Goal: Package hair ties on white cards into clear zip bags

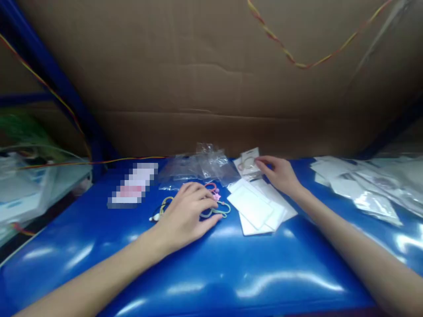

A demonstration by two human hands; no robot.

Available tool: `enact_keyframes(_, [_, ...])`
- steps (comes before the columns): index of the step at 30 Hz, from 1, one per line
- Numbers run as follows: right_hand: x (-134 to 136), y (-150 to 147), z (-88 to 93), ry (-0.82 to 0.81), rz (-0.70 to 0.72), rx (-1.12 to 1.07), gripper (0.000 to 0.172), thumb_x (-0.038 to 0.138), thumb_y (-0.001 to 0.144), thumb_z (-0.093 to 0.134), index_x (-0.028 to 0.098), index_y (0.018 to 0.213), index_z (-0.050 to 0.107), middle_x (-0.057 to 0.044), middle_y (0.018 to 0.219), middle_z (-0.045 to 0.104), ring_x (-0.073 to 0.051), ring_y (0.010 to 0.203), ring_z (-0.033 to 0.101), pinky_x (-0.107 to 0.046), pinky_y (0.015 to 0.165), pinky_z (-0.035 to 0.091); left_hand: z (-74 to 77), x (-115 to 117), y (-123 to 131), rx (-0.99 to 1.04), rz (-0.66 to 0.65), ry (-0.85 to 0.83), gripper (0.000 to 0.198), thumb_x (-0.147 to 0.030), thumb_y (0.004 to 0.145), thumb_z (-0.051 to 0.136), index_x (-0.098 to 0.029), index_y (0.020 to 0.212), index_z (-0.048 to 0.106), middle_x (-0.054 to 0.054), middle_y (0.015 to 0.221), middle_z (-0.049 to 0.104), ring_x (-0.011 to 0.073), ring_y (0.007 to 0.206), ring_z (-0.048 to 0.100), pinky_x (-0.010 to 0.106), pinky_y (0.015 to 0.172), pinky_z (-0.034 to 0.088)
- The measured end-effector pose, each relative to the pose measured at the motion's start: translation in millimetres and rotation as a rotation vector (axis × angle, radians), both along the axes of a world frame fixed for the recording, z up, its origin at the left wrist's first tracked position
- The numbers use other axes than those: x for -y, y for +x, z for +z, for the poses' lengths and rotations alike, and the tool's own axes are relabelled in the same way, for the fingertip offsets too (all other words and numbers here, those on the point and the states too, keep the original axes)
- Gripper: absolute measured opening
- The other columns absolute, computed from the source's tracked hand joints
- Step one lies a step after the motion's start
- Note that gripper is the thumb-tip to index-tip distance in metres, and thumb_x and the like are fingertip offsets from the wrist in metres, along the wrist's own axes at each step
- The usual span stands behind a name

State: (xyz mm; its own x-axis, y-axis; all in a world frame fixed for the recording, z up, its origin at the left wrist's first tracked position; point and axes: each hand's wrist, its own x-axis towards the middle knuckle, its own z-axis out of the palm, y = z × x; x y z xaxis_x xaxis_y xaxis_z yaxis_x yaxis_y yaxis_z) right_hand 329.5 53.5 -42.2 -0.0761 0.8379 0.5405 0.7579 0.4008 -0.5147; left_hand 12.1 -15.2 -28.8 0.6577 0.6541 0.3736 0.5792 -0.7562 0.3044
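Observation:
My left hand (190,211) lies over several coloured cord bands, its fingers spread and partly covering them. A green band (225,210) shows past its fingertips, a pink band with a small pink charm (216,196) beyond them, and a yellow band (164,203) at its left side. At the back, the thumb and fingers of my right hand (277,174) pinch the right edge of a bagged white card (250,160) with a thin band on it. Just in front of that hand lies a loose stack of blank white cards (253,207).
Transparent plastic bags (201,167) lie at the back middle. Packed cards (360,182) are heaped at the right. A blurred-out slip (134,187) lies at the left. Behind the blue table (198,281) stands a cardboard wall (198,79), with a twisted wire (302,66) hanging across it.

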Motion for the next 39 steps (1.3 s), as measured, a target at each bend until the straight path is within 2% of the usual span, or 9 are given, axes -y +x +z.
enact_keyframes(7, [3.2, -1.1, 3.5, 0.031, 0.023, 0.175, 0.030, 0.035, 0.097, 0.059, 0.016, 0.112, 0.077, -0.016, 0.110, 0.070, -0.032, 0.107, 0.064, -0.045, 0.096, 0.047, -2.7, -5.5, -3.7, -0.120, -0.071, 0.045, 0.019, -0.023, 0.097, 0.058, -0.022, 0.091, 0.075, 0.007, 0.105, 0.075, 0.0273, 0.109, 0.062, 0.048, 0.102, 0.043])
enact_keyframes(9, [14.1, -6.2, 12.1, 0.033, 0.076, 0.225, 0.032, 0.039, 0.100, 0.056, 0.017, 0.113, 0.075, -0.017, 0.111, 0.068, -0.032, 0.107, 0.063, -0.043, 0.093, 0.047, -1.2, -4.3, -3.4, -0.135, -0.080, 0.051, 0.018, -0.021, 0.097, 0.056, -0.021, 0.091, 0.073, 0.007, 0.107, 0.074, 0.0277, 0.110, 0.062, 0.047, 0.102, 0.043])
enact_keyframes(12, [36.1, -20.8, 25.6, -0.030, 0.249, 0.284, 0.031, 0.051, 0.092, 0.067, 0.022, 0.095, 0.076, -0.008, 0.096, 0.073, -0.023, 0.089, 0.068, -0.033, 0.079, 0.051, 2.4, -2.3, -3.4, -0.154, -0.071, 0.031, 0.016, -0.018, 0.095, 0.055, -0.019, 0.091, 0.070, 0.008, 0.106, 0.072, 0.0276, 0.109, 0.061, 0.046, 0.101, 0.044])
enact_keyframes(16, [58.7, -41.8, 29.0, -0.162, 0.299, 0.472, 0.076, 0.076, 0.061, 0.081, 0.022, 0.114, 0.075, -0.013, 0.110, 0.074, -0.034, 0.099, 0.068, -0.044, 0.086, 0.052, 4.1, -2.0, -3.6, -0.163, -0.065, 0.005, 0.011, -0.014, 0.089, 0.056, -0.019, 0.087, 0.065, 0.008, 0.098, 0.069, 0.0264, 0.102, 0.060, 0.044, 0.096, 0.047])
enact_keyframes(18, [62.8, -46.9, 25.9, -0.212, 0.268, 0.525, 0.088, 0.078, 0.056, 0.082, 0.020, 0.120, 0.074, -0.016, 0.114, 0.072, -0.038, 0.099, 0.068, -0.047, 0.084, 0.053, 3.8, -2.8, -3.2, -0.157, -0.049, 0.007, 0.009, -0.015, 0.087, 0.057, -0.020, 0.086, 0.064, 0.008, 0.098, 0.069, 0.0268, 0.103, 0.060, 0.044, 0.098, 0.046])
enact_keyframes(23, [62.6, -44.6, 27.3, -0.267, 0.284, 0.518, 0.060, 0.060, 0.077, 0.076, 0.019, 0.121, 0.074, -0.015, 0.110, 0.073, -0.031, 0.094, 0.070, -0.039, 0.081, 0.054, 4.6, -4.3, -1.9, -0.138, -0.034, 0.015, 0.009, -0.018, 0.089, 0.057, -0.021, 0.085, 0.064, 0.008, 0.102, 0.070, 0.0279, 0.106, 0.061, 0.045, 0.098, 0.046])
enact_keyframes(28, [64.7, -41.5, 38.5, -0.220, 0.241, 0.518, 0.032, 0.032, 0.080, 0.071, 0.019, 0.108, 0.080, -0.011, 0.102, 0.080, -0.029, 0.087, 0.073, -0.035, 0.076, 0.052, 5.5, -4.1, -1.7, -0.120, 0.012, 0.003, 0.015, -0.032, 0.096, 0.058, -0.020, 0.087, 0.063, 0.009, 0.100, 0.070, 0.0293, 0.103, 0.061, 0.045, 0.093, 0.048])
enact_keyframes(35, [67.6, -38.1, 43.7, -0.034, 0.162, 0.451, 0.021, 0.025, 0.083, 0.063, 0.022, 0.091, 0.083, -0.005, 0.080, 0.081, -0.022, 0.069, 0.073, -0.031, 0.066, 0.048, -2.4, -1.0, 1.1, 0.072, 0.082, 0.009, 0.029, -0.033, 0.097, 0.059, -0.019, 0.123, 0.054, 0.013, 0.121, 0.067, 0.0289, 0.112, 0.064, 0.045, 0.096, 0.050])
enact_keyframes(39, [71.2, -41.4, 43.0, 0.142, 0.157, 0.201, 0.018, 0.025, 0.086, 0.065, 0.022, 0.086, 0.083, -0.004, 0.078, 0.081, -0.019, 0.060, 0.069, -0.029, 0.058, 0.049, -2.8, 2.8, 1.8, 0.200, 0.130, -0.081, 0.036, -0.035, 0.098, 0.059, -0.020, 0.130, 0.049, 0.012, 0.125, 0.067, 0.0278, 0.115, 0.066, 0.042, 0.098, 0.051])
